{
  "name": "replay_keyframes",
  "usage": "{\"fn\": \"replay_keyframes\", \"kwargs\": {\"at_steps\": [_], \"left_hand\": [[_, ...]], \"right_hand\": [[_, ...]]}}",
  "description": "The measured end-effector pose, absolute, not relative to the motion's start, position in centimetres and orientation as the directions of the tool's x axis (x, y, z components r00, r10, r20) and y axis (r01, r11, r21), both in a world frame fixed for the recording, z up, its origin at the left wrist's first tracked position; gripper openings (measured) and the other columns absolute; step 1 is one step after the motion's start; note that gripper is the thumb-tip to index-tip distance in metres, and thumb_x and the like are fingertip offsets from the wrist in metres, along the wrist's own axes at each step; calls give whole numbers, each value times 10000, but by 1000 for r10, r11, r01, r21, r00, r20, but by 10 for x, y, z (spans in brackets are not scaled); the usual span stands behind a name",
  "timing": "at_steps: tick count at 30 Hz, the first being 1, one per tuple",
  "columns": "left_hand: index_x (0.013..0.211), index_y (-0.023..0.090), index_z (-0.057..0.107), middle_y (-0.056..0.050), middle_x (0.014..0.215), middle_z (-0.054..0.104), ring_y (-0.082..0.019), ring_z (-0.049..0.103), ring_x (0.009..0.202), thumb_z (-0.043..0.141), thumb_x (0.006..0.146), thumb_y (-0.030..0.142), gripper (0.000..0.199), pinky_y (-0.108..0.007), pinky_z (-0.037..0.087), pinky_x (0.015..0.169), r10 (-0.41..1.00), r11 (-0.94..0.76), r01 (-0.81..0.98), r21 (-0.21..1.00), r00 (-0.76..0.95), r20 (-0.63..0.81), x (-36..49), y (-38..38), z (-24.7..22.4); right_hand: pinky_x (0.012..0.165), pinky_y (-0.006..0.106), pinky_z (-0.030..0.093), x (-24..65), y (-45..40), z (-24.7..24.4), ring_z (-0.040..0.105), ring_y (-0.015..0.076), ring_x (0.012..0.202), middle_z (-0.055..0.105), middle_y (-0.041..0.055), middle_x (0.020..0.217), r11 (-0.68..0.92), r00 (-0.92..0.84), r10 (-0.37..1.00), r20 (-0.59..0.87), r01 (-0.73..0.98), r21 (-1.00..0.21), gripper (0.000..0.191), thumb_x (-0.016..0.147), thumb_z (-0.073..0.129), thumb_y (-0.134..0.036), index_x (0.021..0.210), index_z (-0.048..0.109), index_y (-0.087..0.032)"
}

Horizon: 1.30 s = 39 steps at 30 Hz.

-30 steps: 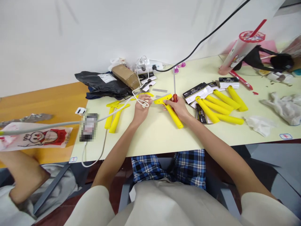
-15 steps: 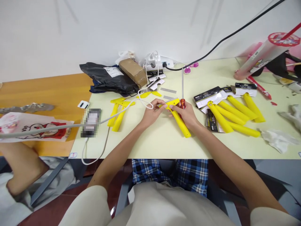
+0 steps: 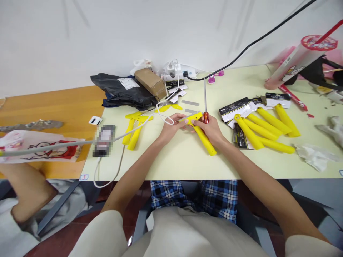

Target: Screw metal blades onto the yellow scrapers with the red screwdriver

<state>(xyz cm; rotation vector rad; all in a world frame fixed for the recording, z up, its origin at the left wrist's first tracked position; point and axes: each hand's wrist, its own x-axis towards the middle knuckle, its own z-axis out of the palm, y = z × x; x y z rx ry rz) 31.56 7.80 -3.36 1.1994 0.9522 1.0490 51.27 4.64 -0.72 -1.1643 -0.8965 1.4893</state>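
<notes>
Both hands are on a yellow plastic scraper (image 3: 204, 139) above the middle of the table, its handle slanting toward me. My left hand (image 3: 173, 127) pinches the left end of its head, where a thin grey metal blade (image 3: 186, 116) shows along the far edge. My right hand (image 3: 211, 129) is closed around the scraper where head and handle meet. At the right fingers is a screwdriver (image 3: 205, 117) with a red handle and its shaft pointing away; I cannot tell whether it is gripped. Two loose metal blades (image 3: 190, 103) lie just beyond my hands.
Several yellow handles (image 3: 264, 125) and black-and-white packaging cards (image 3: 235, 107) lie right. More yellow scrapers (image 3: 135, 134) and a white cable (image 3: 125, 134) are left. A cardboard box (image 3: 150, 82), black bag (image 3: 123, 89) and power strip (image 3: 191, 71) stand at the back. A tall cup (image 3: 300, 64) stands far right.
My left fingers have shifted slightly left along the scraper head, so more of the head and its blade edge shows. The view has shifted a little; both hands keep hold of the scraper.
</notes>
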Motion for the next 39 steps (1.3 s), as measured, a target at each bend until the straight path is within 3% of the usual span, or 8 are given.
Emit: {"fn": "replay_keyframes", "kwargs": {"at_steps": [9,13,17,24,29,36,39], "left_hand": [[1090,213,696,-99,1066,822,-233,801,946,906,854,655,543,-371,653,801,964,16,-135,991,265,21,321,73,-36],[1121,211,748,-107,1093,800,-214,752,972,787,982,599,414,-359,602,828,943,-169,90,981,306,134,321,69,-39],[1088,229,777,-91,1100,761,-221,679,958,795,982,435,233,-377,555,848,896,-387,357,850,364,255,328,71,-42],[963,220,783,-101,1102,686,-276,653,1050,798,946,305,88,-493,538,1066,864,-438,514,737,468,187,341,94,-37],[913,216,797,-104,1075,692,-273,645,1006,804,891,369,155,-476,548,1022,866,-374,541,753,494,75,325,110,-32],[896,192,782,-75,978,751,-228,687,924,846,850,495,313,-384,542,910,964,-259,365,894,152,217,283,111,-19],[903,195,800,-86,1059,777,-235,711,1014,889,839,499,323,-374,542,952,960,-262,271,926,172,221,285,108,-11]], "right_hand": [[755,425,752,522,54,-4,768,240,828,656,-38,846,-162,43,982,-184,-309,-937,630,627,1058,-400,813,469,-279],[774,409,753,533,61,3,797,262,912,646,-36,837,-117,116,978,-171,-373,-920,643,623,1053,-403,816,452,-283],[812,393,756,541,65,5,802,243,939,611,-42,842,-70,165,976,-142,-378,-923,621,659,1029,-425,818,447,-279],[764,389,737,539,67,-5,794,240,873,617,-55,800,-91,120,981,-152,-404,-910,607,626,1037,-375,817,469,-277],[801,388,731,538,67,-11,800,234,883,660,-39,846,-94,86,987,-136,-381,-920,495,670,991,-361,856,542,-264],[780,412,743,530,62,-8,806,254,868,658,-31,812,-144,29,986,-166,-365,-920,523,631,1024,-308,817,538,-258],[763,403,739,525,59,-11,801,248,855,694,-22,826,-168,-11,985,-175,-332,-928,555,618,1039,-322,810,522,-259]]}}
